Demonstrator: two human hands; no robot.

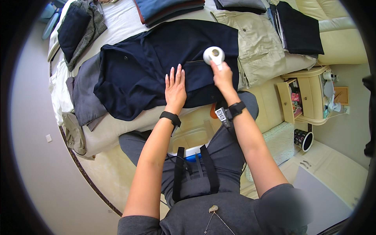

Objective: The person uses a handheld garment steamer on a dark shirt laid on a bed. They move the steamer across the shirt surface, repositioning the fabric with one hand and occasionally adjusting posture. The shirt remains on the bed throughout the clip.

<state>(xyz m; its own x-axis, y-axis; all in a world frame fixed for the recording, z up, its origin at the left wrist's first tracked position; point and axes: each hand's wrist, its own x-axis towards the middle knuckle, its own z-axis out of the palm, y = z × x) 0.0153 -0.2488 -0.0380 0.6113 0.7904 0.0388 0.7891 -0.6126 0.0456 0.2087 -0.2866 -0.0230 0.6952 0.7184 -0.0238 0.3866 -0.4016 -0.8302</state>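
Observation:
A dark navy garment (141,73) with a zipped pocket lies spread across the bed in front of me. My left hand (175,91) rests palm down on its cloth, fingers extended, just left of the pocket zip. In my right hand (223,77) is a white handheld device (213,55) with a round head, which looks like a fabric shaver. Its head is over the garment near the right end of the zip. From this angle I cannot tell whether its underside touches the cloth.
Beige trousers (258,50) lie right of the garment, with folded black clothing (301,29) beyond. Folded clothes (170,8) are stacked behind; grey cloth (86,91) lies left. A cabinet (311,97) with an open drawer (286,101) and a patterned bin (303,140) stand at right.

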